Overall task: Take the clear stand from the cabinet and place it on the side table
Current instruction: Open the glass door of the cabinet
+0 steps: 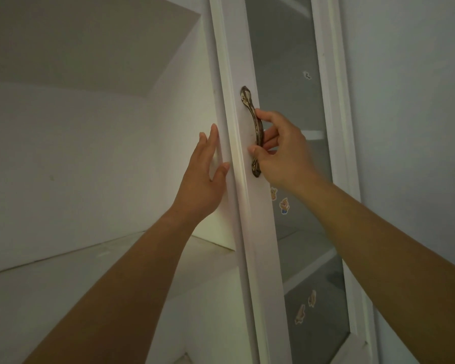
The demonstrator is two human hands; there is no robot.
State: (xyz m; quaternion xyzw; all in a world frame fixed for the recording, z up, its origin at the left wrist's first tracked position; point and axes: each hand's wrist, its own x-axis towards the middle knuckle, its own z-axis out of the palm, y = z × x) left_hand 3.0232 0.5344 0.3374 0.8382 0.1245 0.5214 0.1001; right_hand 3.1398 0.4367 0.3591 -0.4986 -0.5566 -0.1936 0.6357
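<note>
A white cabinet door (237, 74) with a glass pane runs up the middle of the view. My right hand (281, 151) is wrapped around its bronze curved handle (254, 119). My left hand (202, 177) lies flat, fingers apart, against the door's left edge. Left of the door the cabinet stands open, showing a white shelf (90, 261) and white inner walls. No clear stand and no side table are in view.
Behind the glass pane (286, 88) I see more white shelves. Small cartoon stickers (284, 206) are stuck on the glass, with others lower down. A plain grey wall (418, 101) fills the right side.
</note>
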